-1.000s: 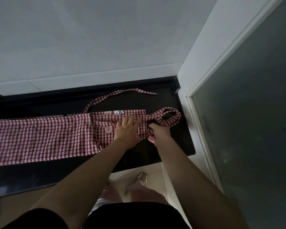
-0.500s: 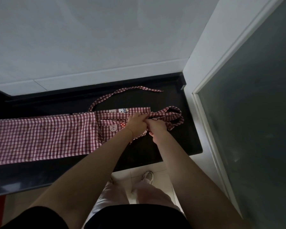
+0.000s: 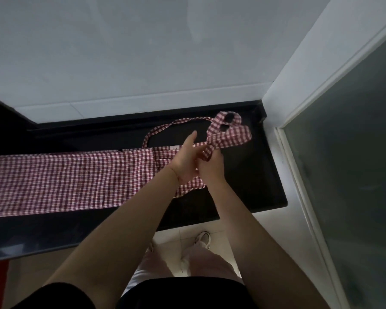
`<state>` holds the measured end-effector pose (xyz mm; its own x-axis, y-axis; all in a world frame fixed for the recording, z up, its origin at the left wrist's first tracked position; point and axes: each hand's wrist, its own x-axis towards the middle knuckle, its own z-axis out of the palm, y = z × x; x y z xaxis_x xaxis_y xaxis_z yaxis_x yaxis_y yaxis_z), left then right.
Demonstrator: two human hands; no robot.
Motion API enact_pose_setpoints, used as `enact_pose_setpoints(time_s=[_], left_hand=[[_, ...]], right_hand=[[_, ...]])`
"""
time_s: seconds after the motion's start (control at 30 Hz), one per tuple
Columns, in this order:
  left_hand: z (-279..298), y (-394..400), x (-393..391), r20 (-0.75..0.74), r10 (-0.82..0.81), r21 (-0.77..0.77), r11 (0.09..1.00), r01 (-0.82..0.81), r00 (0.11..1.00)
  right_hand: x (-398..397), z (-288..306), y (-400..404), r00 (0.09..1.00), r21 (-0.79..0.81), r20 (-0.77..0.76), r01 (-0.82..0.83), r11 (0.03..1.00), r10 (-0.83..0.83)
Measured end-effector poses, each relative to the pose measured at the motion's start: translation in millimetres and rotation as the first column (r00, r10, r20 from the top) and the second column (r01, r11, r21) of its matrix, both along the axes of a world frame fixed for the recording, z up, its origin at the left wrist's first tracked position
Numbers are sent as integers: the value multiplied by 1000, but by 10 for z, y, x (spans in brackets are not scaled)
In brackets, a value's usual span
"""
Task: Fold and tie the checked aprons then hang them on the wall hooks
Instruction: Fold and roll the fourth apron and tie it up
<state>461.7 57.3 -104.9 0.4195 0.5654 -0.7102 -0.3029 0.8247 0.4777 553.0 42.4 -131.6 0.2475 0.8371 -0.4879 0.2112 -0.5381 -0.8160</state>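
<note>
Apron (image 3: 71, 179), red-and-white checked, lies folded lengthwise into a long band on black countertop (image 3: 243, 197), running from left frame edge to approx. centre, where both hands meet over its right end. Right hand (image 3: 211, 167) is clenched around a gathered strap section (image 3: 210, 150), fingers curled on the fabric, and holds it raised off the counter. Above and to the right of that hand the strap material forms a bunched loop (image 3: 228, 129) w/ a small round opening near its far end (whether this is a finished knot or just a twist cannot be told from this view). Left hand (image 3: 185, 159) sits just beside the right hand, touching it; palm turned toward right hand, fingers extended and pointing to far side, not visibly curled around any fabric, so grip reads as released. A thin strap (image 3: 165, 128) arcs from the band's far edge, out over the counter toward the far wall, then right into the bunched loop. A small white label (image 3: 174, 148) shows on the apron's far edge next to left hand. Counter ends at right against a white door frame (image 3: 299, 103) w/ a frosted glass panel (image 3: 354, 163). White wall (image 3: 143, 52) rises behind counter on far side. Below near counter edge: pale tiled floor (image 3: 172, 237), one light shoe (image 3: 202, 238), pale trouser legs, dark garment at bottom of frame.
</note>
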Motion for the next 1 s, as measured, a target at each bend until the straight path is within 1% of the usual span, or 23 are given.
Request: enact_pose_setpoints(time_s=[0.07, 0.1, 0.13, 0.17, 0.23, 0.27, 0.3, 0.33, 0.4, 0.47, 0.53, 0.57, 0.6, 0.67, 0.7, 0.73, 0.77, 0.8, 0.83, 0.87, 0.9, 0.93, 1.0], left_hand=[[-20, -68, -330, 66, 101, -48, 994, -98, 993], [-28, -112, -487, 30, 151, -42, 988, -150, 988], [-25, -165, -643, -28, 215, -24, 976, -216, 976], [-63, -217, -847, -95, 303, -10, 952, -305, 948], [-184, -277, -1175, -215, 463, 6, 881, -473, 860], [-239, -299, -1306, -210, 525, -27, 840, -542, 824], [-294, -324, -1454, -203, 568, -59, 806, -589, 797], [-293, -321, -1468, -228, 553, -69, 812, -580, 801], [-310, -328, -1561, -457, 395, 28, 902, -431, 797], [-356, -330, -1590, -671, 255, 114, 963, -243, 697], [-335, -337, -1596, -789, 236, 150, 969, -196, 567], [-323, -329, -1598, -835, 266, 183, 960, -211, 481], [-310, -320, -1598, -892, 294, 237, 951, -197, 344], [-301, -313, -1539, -923, 384, 384, 923, 3, 23], [-309, -324, -1489, -872, 486, 472, 867, 160, -62], [-318, -335, -1405, -810, 583, 533, 778, 331, -65], [-302, -353, -1305, -763, 646, 553, 670, 496, -21], [-310, -367, -1179, -746, 664, 537, 549, 641, 56], [-310, -381, -1047, -767, 630, 480, 436, 761, 123], [-313, -393, -919, -815, 559, 396, 341, 852, 155], [-338, -400, -792, -868, 473, 306, 275, 912, 148], [-388, -398, -717, -916, 388, 213, 251, 944, 103], [-497, -360, -672, -967, 256, 90, 313, 946, 8]], right_hand=[[-255, -42, -137, 936, 161, 319, -211, 964, 152], [-365, -84, -219, 871, 203, 443, -327, 923, 211], [-459, -158, -293, 792, 191, 542, -443, 876, 281], [-572, -220, -379, 708, 137, 609, -539, 831, 358], [-672, -335, -490, 563, -41, 657, -637, 770, 501], [-710, -371, -517, 502, -110, 676, -655, 748, 539], [-780, -368, -535, 463, -146, 695, -658, 738, 550], [-754, -364, -521, 451, -157, 706, -652, 742, 546], [-798, -313, -477, 483, -148, 687, -638, 756, 542], [-782, -248, -418, 564, -95, 653, -601, 794, 505], [-723, -173, -368, 646, -5, 649, -524, 852, 401], [-687, -135, -342, 666, 36, 664, -482, 875, 340], [-646, -109, -317, 675, 71, 682, -445, 893, 282], [-544, -89, -265, 680, 117, 706, -386, 915, 197], [-490, -87, -235, 690, 121, 703, -353, 928, 171], [-429, -99, -207, 709, 108, 689, -305, 946, 150], [-373, -105, -178, 734, 82, 667, -247, 966, 131], [-300, -122, -161, 754, 32, 644, -192, 981, 127], [-233, -135, -148, 767, -37, 624, -162, 986, 149], [-168, -155, -149, 781, -120, 591, -163, 979, 202], [-95, -175, -158, 808, -200, 530, -177, 964, 258], [-54, -190, -173, 845, -260, 447, -191, 947, 293], [19, -196, -197, 899, -313, 315, -205, 928, 305]])
